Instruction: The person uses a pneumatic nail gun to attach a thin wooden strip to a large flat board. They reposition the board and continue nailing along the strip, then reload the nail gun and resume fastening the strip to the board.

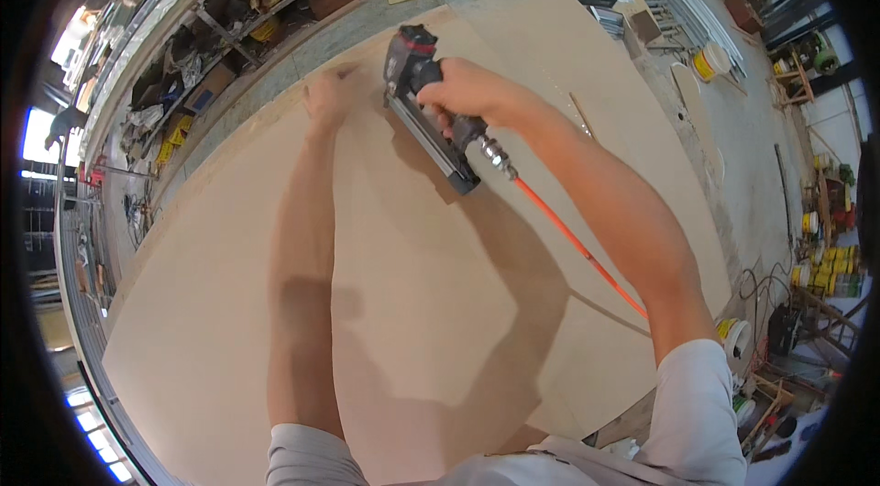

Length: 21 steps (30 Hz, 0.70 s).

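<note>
Blur softened the left hand (330,98) near the pale board's (229,238) far edge; how open it was, I couldn't tell. The orange hose (570,234) disappeared behind the right forearm (614,183). The board spread broadly through a workshop, with a cluttered shelf (220,37) beyond its left side and concrete floor (756,156) rightward. The right hand (466,90) was closed around the grip of a black nail gun (426,134), above the board.
</note>
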Available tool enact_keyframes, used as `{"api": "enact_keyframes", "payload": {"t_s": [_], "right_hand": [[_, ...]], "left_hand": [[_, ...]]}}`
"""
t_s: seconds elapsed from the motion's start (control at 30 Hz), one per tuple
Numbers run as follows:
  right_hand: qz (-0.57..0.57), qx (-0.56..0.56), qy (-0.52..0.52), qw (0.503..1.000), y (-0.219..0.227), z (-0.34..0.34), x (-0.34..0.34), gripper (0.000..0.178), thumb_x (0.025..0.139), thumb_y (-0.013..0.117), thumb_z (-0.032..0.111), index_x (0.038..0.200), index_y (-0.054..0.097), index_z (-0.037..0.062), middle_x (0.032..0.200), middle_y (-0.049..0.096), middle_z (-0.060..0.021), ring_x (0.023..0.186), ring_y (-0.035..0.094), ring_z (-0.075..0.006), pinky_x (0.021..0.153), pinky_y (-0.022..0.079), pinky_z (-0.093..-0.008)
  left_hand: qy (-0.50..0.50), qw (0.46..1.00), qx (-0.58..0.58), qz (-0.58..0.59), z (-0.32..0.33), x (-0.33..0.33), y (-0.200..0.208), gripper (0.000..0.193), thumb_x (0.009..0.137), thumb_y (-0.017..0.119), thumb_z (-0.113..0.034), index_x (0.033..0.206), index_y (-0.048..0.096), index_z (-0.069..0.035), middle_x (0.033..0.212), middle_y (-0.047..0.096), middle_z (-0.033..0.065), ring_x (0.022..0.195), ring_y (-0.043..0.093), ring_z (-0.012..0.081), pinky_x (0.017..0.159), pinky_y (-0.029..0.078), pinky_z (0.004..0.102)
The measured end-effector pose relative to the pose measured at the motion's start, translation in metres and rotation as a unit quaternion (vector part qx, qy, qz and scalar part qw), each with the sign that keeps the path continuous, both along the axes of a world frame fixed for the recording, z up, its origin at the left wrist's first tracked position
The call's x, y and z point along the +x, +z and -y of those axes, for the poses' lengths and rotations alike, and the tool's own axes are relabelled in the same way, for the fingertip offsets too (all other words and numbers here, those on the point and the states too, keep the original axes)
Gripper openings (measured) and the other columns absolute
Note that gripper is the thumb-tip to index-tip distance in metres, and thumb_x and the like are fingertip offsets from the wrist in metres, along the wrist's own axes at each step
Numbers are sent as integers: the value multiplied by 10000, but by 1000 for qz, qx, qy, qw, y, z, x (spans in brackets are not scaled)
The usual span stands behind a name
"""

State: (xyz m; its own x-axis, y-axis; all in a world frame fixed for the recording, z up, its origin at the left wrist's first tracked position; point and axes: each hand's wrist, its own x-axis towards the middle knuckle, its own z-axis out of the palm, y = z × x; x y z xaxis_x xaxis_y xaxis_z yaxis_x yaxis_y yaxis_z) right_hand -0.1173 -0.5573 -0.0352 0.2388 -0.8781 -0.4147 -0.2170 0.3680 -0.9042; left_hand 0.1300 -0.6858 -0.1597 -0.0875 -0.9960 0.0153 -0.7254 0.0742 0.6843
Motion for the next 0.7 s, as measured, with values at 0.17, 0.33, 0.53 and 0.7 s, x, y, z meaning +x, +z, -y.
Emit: {"api": "enact_keyframes", "payload": {"t_s": [0.17, 0.33, 0.53, 0.7], "right_hand": [[81, 17, -107, 991, -3, -9, -76, 241, 956, 710, 204, 967, 591, -5, 704, 619, -94, 568, 643, -226, 531, 567, -394], [184, 78, -205, 958, -13, -1, -184, 288, 972, 722, 216, 1053, 555, -4, 763, 617, -65, 568, 608, -122, 550, 570, -305], [277, 150, -220, 923, -30, 13, -222, 301, 998, 689, 176, 1132, 515, -29, 788, 589, -51, 587, 559, -57, 554, 556, -230], [234, 133, -173, 947, -34, 13, -218, 277, 1000, 679, 178, 1122, 518, -11, 788, 584, -24, 588, 546, -25, 551, 540, -201]], "left_hand": [[7, 999, 51, 3, 10, 9, -8, 399, 924, 648, -490, 1189, 772, -219, 1132, 772, 51, 1197, 656, 255, 1228, 64, 606], [3, 997, 72, 1, 9, -10, 6, 328, 915, 670, -466, 1100, 783, -220, 1067, 776, 13, 1177, 653, 224, 1226, 12, 611], [15, 996, 83, -21, 13, 2, 0, 314, 912, 678, -472, 1089, 778, -233, 1043, 773, 2, 1135, 666, 214, 1227, 10, 615], [14, 997, 78, 21, 5, -18, 14, 333, 919, 686, -486, 1117, 775, -234, 1027, 773, 1, 1116, 671, 204, 1221, 18, 630]]}}
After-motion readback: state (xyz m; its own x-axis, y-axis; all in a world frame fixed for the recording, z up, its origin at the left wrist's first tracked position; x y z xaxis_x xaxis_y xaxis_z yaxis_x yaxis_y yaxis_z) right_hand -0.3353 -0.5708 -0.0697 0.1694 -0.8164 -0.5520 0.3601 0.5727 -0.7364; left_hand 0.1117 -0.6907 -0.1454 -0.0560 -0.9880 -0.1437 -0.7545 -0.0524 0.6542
